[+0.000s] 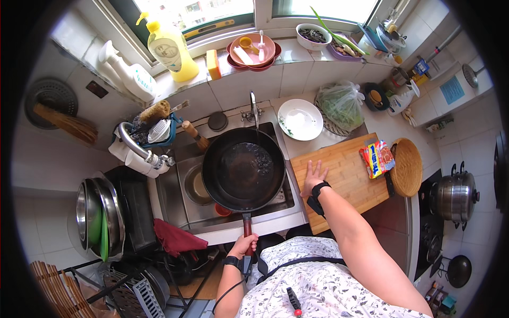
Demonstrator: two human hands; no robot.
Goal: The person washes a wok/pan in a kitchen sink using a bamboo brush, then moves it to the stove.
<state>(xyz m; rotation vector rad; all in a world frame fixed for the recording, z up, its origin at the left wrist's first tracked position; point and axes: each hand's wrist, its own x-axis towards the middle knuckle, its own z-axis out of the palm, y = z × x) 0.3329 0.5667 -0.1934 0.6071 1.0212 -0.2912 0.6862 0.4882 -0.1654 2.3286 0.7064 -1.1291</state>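
Observation:
My left hand (pixel 243 245) is wrapped around the dark red handle of a black frying pan (pixel 222 175). The pan is over the stainless steel sink (pixel 171 190), under the tap (pixel 253 104). A thin stream seems to run from the spout, and shallow, rippling water lies in the pan. Palm down with spread fingers, my right hand (pixel 314 179) touches the left part of a wooden cutting board (pixel 346 171) and holds nothing. On the board's right side lie a printed food packet (pixel 377 159) and a knife (pixel 389 184), its blade mostly hidden by the packet.
Behind the board are a white plate (pixel 301 119) and a bag of greens (pixel 341 105). A wicker basket (pixel 407 167) stands at its right. Left of the pan are a wooden-handled brush (pixel 195 135) and a curved metal pipe (pixel 133 145). A maroon cloth (pixel 177 237) hangs by the sink front.

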